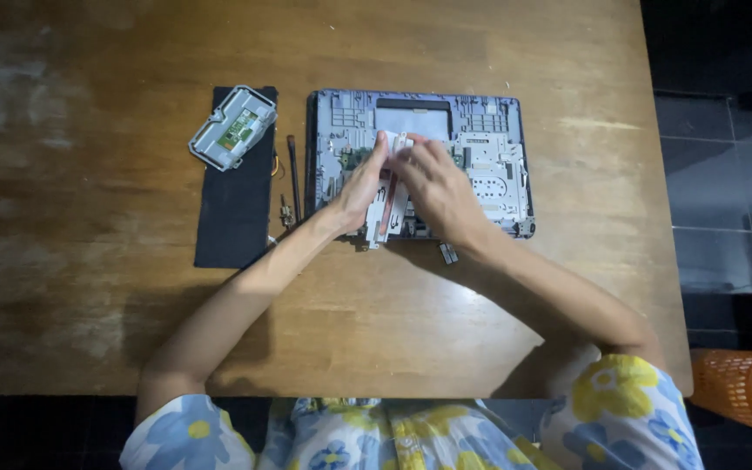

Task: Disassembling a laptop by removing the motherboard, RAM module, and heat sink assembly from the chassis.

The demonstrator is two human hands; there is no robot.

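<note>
An opened laptop chassis (489, 139) lies on the wooden table (115, 287), its grey inner frame exposed. Both hands meet over its middle. My left hand (360, 187) and my right hand (435, 187) together grip a thin silver metal bracket plate (387, 213) with a reddish strip, held tilted above the chassis. The fingers cover the plate's upper end.
A black rectangular mat (232, 218) lies left of the chassis, with a grey removed panel (232, 128) resting on its top end. A screwdriver (294, 174) and small parts sit between mat and chassis. An orange basket (741, 392) stands on the dark floor at right.
</note>
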